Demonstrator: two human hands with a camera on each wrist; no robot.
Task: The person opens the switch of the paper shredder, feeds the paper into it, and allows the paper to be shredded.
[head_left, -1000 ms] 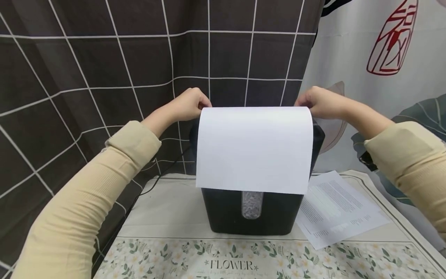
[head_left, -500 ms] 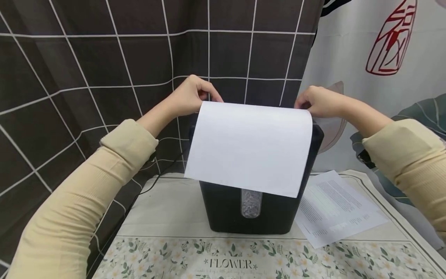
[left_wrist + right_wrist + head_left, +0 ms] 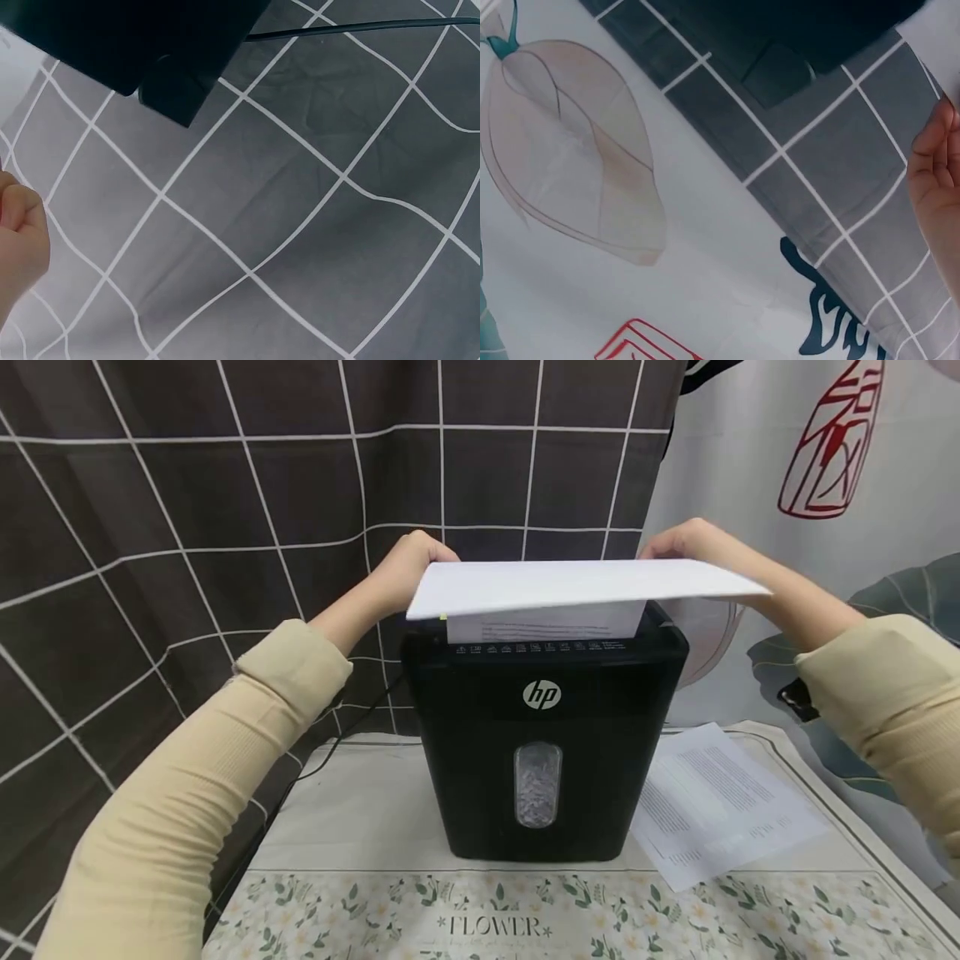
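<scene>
A white paper sheet (image 3: pixel 570 583) bends forward over the top of a black HP shredder (image 3: pixel 480 727); printed lines show on the part standing at its top slot. My left hand (image 3: pixel 408 568) pinches the sheet's left side, its fingertips hidden behind the paper. On the right side my right hand (image 3: pixel 693 545) grips the sheet, fingers partly covered by it. In the left wrist view the left hand (image 3: pixel 21 240) has curled fingers at the left edge. The right wrist view shows the right hand (image 3: pixel 939 180) holding the paper (image 3: pixel 936 41) at the right edge.
Printed sheets (image 3: pixel 720 802) lie on the table right of the shredder. A black cable (image 3: pixel 322 764) runs down on the left. Dark checked cloth (image 3: pixel 300 485) hangs behind, with a white patterned curtain (image 3: pixel 735 468) at the right. A floral cloth (image 3: pixel 337 910) covers the table front.
The sheet's free front edge has swung up, uncovering the shredder's front and logo. My left hand has shifted slightly left, and my right hand has risen a little.
</scene>
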